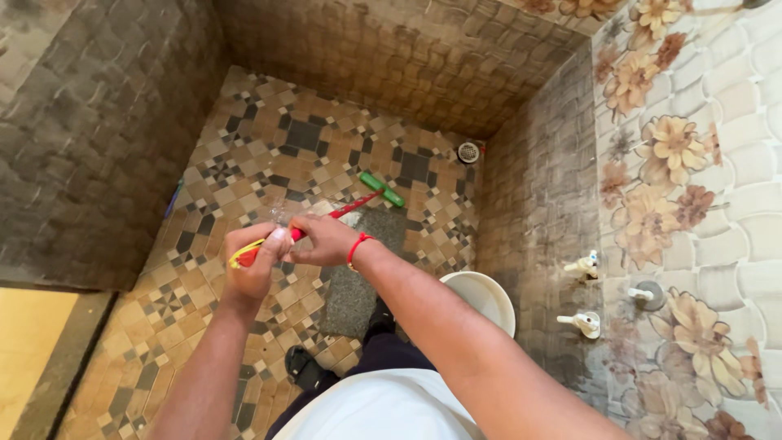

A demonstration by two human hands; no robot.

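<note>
The room is evenly lit by soft daylight, brightest on the pale flowered wall tiles [717, 187] at the right, which look slightly washed out. The brown walls [98, 122] stay duller. The patterned floor [269, 155] shows a faint wet sheen near the middle. Shadows are weak and diffuse. Straight lines bow towards the edges, a wide-lens effect. The near forearms look a little soft; the centre is sharp.

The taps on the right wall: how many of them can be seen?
3. Upper white tap, lower white tap, and a round metal tap between them, further right. Others may lie outside the view.
</note>
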